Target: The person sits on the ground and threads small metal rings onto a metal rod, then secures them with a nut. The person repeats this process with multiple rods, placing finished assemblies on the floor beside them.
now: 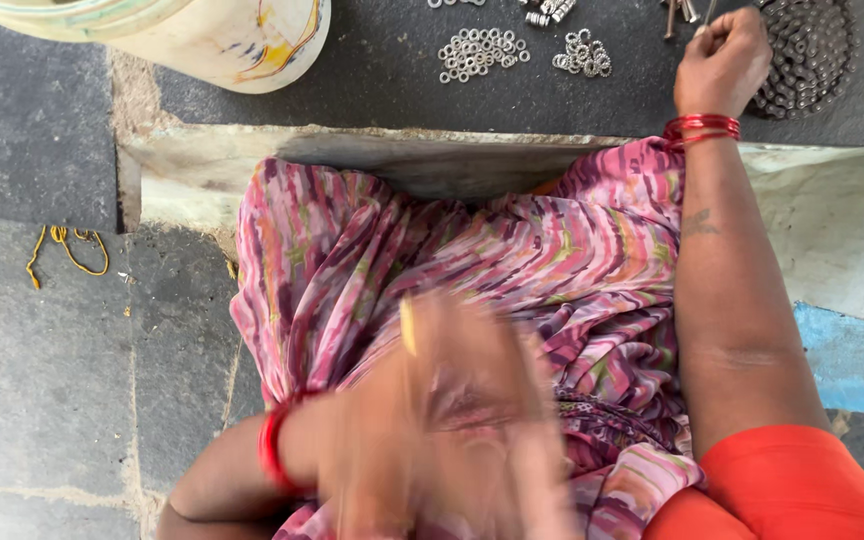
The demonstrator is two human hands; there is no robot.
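At far left, a tangle of yellow thread (67, 250) lies on the grey stone floor (42, 380). Above it stands a pale plastic bucket (242, 40) on the dark worktop (382, 80). My left hand (432, 430) is raised close to the camera over my lap, heavily blurred; a thin yellowish sliver shows at it, and I cannot tell whether the fingers are open or closed. A red bangle (272, 445) sits on that wrist. Striped pink cloth (432, 260) covers my lap. On the worktop, two small heaps of metal washers (480, 52) lie side by side, near centre. At right, my right hand (724, 62) rests on the worktop, fingers curled closed in a fist; what they grip is not visible. Red bangles (702, 128) ring that wrist. A coiled metal chain (807, 55) lies just beside the fist.
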